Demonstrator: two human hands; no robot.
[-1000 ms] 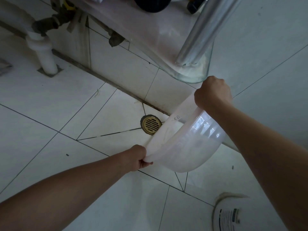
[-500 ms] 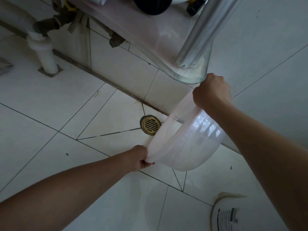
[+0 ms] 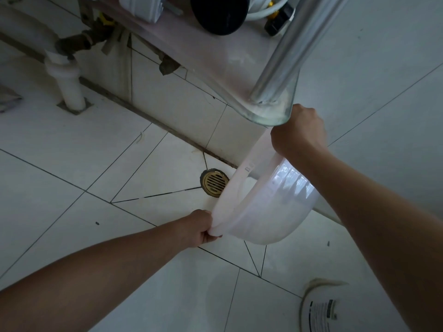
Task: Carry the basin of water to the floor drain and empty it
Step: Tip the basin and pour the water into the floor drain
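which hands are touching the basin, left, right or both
Touching, both: the head view shows the left hand pinching the lower rim of the basin, the right hand gripping its upper rim.

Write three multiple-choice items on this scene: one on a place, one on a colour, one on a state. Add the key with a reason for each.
1. The floor drain lies:
A. wholly hidden under the basin
B. just left of the rim of the basin
C. far off to its right

2. The drain's grate is:
A. brass-gold
B. black
C. red

3. The basin is:
A. flat on the floor
B. hung from one hand
C. tipped steeply, gripped by both hands

Key:
1 B, the rim just overlaps the drain's edge.
2 A, the slotted grate shines gold.
3 C, the left hand and right hand grip opposite sides of the rim.
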